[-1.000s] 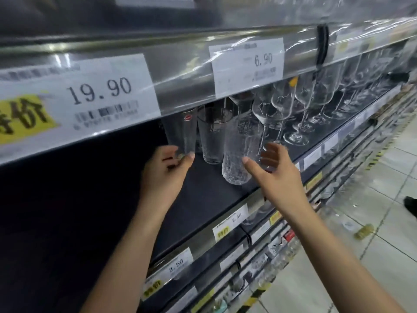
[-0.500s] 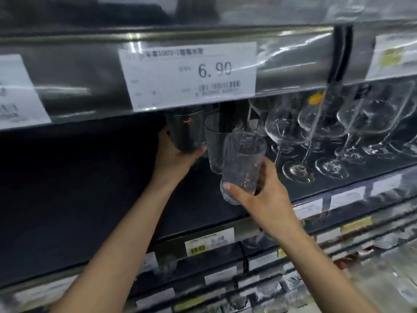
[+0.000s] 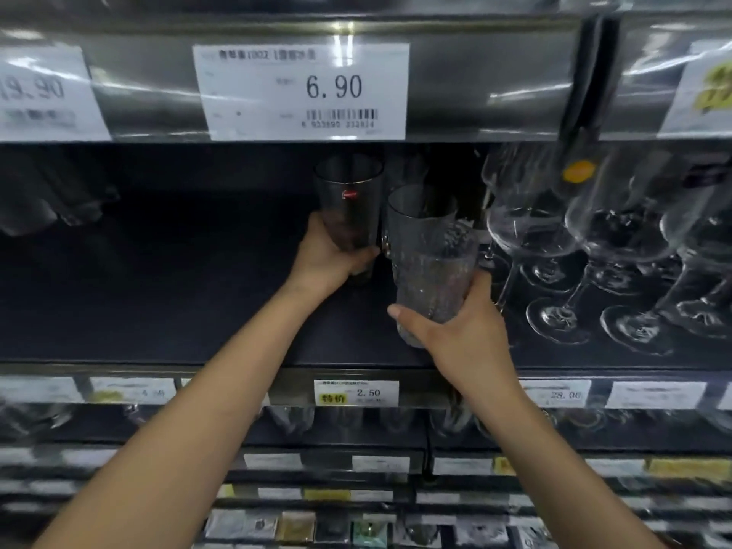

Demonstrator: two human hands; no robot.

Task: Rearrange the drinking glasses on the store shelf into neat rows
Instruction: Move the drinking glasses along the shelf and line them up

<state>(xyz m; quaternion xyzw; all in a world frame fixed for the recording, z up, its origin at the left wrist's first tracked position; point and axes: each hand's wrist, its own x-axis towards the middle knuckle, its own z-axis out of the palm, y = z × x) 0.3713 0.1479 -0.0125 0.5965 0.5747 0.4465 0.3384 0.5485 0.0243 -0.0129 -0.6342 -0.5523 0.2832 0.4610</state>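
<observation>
Under the 6.90 tag (image 3: 301, 91): dark shelf (image 3: 178, 311), stemmed wine glasses (image 3: 527, 231) crowding off to the right. Directly beneath it, left hand (image 3: 325, 259) wrapped round an upright red-logo tumbler (image 3: 348, 208), deeper in. Right hand (image 3: 455, 334) clasping a textured tumbler (image 3: 431, 279), upright, nearer the front edge, with a plain tumbler (image 3: 416, 215) between. Lower still, a yellow-flagged 2.50 tag (image 3: 356, 393).

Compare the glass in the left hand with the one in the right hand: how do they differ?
The left-hand glass has smooth walls and a small red mark; the right-hand glass is textured, with no mark showing. The left-hand glass is farther back on the shelf; the right-hand glass is near its front edge. Both are tall stemless tumblers, gripped near the base by the left hand and right hand.
</observation>
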